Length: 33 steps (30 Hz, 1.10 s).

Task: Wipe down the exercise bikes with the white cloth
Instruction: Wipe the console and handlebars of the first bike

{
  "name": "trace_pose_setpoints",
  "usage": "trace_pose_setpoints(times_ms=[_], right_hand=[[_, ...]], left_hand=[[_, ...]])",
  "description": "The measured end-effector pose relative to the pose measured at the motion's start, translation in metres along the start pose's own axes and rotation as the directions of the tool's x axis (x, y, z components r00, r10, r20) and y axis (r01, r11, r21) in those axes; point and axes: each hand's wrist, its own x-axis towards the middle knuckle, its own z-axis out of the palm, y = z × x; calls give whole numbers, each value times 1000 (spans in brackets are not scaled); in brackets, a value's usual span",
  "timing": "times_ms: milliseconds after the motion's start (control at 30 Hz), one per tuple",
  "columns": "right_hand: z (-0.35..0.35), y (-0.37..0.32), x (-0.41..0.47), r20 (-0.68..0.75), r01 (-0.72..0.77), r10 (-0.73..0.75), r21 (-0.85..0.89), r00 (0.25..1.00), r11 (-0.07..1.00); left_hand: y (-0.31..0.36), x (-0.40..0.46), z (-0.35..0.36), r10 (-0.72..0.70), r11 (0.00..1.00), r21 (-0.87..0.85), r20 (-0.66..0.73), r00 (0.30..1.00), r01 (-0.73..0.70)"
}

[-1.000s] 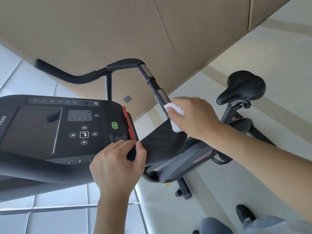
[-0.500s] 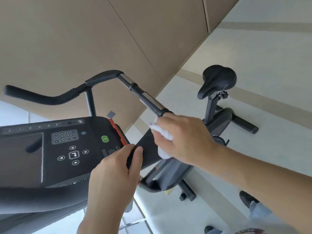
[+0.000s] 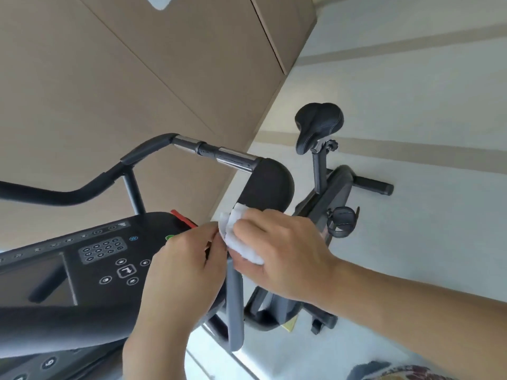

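- The right hand [image 3: 277,250] sits at the picture's centre, its fingers curled round a bunched white cloth [image 3: 238,237] and pressing it against the right edge of the console [image 3: 109,259].
- The cloth shows at 10 o'clock of the right hand, poking out past the knuckles, just below the dark pad [image 3: 267,185] at the handlebar's end.
- The left hand [image 3: 183,278] lies at 8 o'clock of the cloth; thumb and fingers close together in a pinch at the console's edge, fingertips touching the cloth. Whether they grip the cloth or the edge, I cannot tell.
- The handlebar [image 3: 214,153], black with chrome sections, runs at 12 o'clock of the hands.
- A red tab [image 3: 182,217] shows on the console at 12 o'clock of the left hand.
- A second bike stands at 2 o'clock, well apart, with its saddle [image 3: 319,122] raised on a post.
- Beige wall panels [image 3: 137,78] fill the upper left.
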Motion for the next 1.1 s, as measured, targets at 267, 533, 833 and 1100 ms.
trace_pose_setpoints(times_ms=[267,533,833,1100], right_hand=[[-7,57,13,-211,-319,318,31,924,947],[0,13,4,-117,-106,110,36,987,994],[-7,76,43,-9,-324,329,140,944,936],[-7,119,54,149,-403,375,288,915,869]], left_hand=[[0,-5,2,87,993,82,-72,994,-81],[6,-3,5,109,994,43,-93,990,-105],[32,27,22,-8,1000,-8,-73,997,7],[57,41,39,-164,986,-33,-197,966,161]])
